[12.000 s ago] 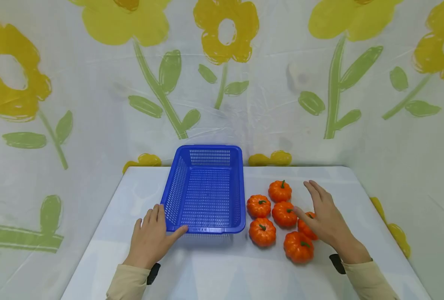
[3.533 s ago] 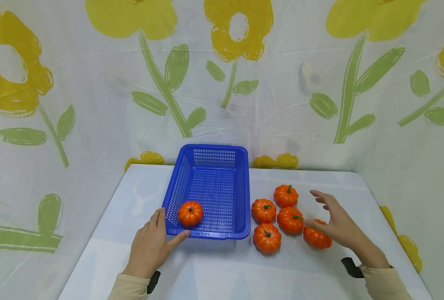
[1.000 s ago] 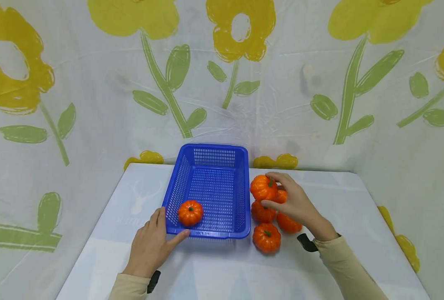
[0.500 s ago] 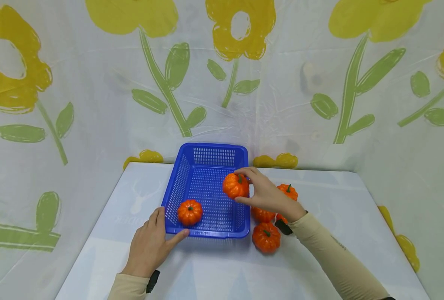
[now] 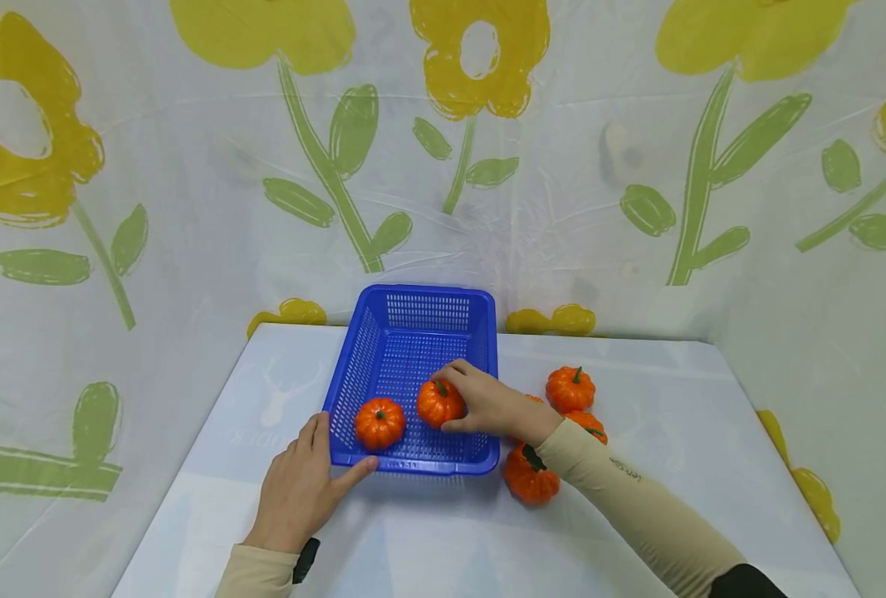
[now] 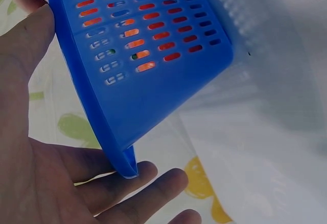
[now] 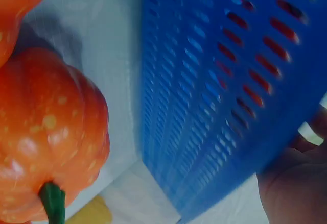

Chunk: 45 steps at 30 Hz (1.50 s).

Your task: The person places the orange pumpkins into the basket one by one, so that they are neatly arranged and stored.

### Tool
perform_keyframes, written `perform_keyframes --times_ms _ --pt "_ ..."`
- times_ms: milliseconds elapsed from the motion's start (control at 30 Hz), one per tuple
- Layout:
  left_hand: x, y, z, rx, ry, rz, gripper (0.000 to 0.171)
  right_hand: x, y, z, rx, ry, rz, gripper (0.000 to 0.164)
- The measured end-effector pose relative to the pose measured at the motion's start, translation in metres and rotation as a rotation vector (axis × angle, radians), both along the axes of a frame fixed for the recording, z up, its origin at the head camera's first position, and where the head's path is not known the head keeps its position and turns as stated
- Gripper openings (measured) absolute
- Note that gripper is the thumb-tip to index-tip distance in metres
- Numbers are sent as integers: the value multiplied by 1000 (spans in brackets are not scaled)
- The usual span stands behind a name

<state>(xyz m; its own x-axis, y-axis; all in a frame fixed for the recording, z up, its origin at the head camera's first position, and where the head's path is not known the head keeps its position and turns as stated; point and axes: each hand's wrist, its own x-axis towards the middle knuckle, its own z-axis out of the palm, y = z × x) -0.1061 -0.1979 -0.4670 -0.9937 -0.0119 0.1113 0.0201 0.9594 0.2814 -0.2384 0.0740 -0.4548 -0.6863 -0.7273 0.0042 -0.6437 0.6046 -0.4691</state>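
Note:
A blue slatted plastic basket (image 5: 422,466) stands on the table, its near-left corner touched by my left hand (image 5: 291,486). That hand's thumb lies along the front rim, and its fingers extend past the rim in the left wrist view. Inside the basket, my right hand (image 5: 487,404) grips a small orange toy pumpkin (image 5: 437,405) with a green stem, low over the basket floor. Another toy pumpkin (image 5: 379,423) sits to its left, near the front corner. From the right wrist, the held pumpkin shows only through the slots of the basket wall (image 7: 204,96).
Right of the basket, several more pumpkins rest on the white table (image 5: 428,548), including a rear one (image 5: 570,389) and a front one (image 5: 531,477); the right forearm partly covers this group. A flower-patterned curtain (image 5: 547,166) hangs behind the table.
Twelve seconds ago the basket held no pumpkins; one lay in it 3.5 seconds ago. Since then the right hand has carried a second from the right-hand group over the rim and down inside. Left hand stays put.

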Motion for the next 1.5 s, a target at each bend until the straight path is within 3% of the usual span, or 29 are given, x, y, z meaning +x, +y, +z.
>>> perform_keyframes --times_ms 200,433,567,1000,1233,1500 --pt "0 0 0 -2 3 6 106 4 -14 -8 102 66 56 63" --pt "0 0 0 -4 5 -3 107 9 -21 -18 255 157 74 66" --pt "0 1 2 -5 14 -3 107 10 -22 -22 287 197 75 66" --pt "0 2 2 -8 3 4 107 10 -20 -22 258 187 77 73" --pt "-1 2 1 -13 -16 11 108 16 -12 -11 132 158 51 72" --pt "-1 3 1 -12 -16 9 106 23 16 11 -12 244 -4 72"
